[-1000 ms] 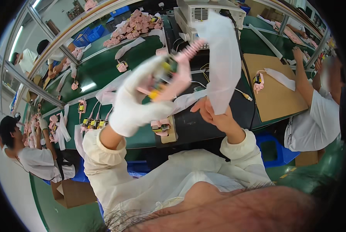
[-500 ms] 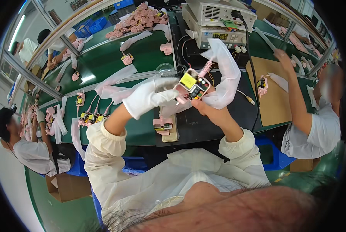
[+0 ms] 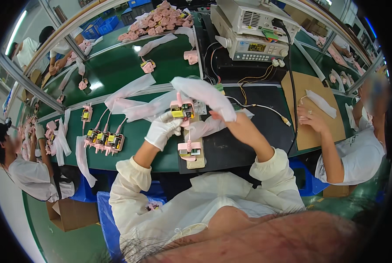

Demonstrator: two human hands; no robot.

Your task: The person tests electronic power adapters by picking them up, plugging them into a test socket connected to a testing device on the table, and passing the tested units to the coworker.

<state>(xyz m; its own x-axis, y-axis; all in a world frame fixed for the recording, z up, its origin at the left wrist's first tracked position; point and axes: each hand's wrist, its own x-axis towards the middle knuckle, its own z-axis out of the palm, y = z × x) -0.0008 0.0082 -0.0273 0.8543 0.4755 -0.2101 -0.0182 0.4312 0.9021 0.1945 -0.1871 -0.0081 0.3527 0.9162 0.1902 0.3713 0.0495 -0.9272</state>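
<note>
Pink circuit module [image 3: 182, 109] held above the green workbench [image 3: 130, 74].

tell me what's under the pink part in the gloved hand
Below the pink part in the left hand, a second pink part lies on a tan block; the block's middle is covered.
</note>
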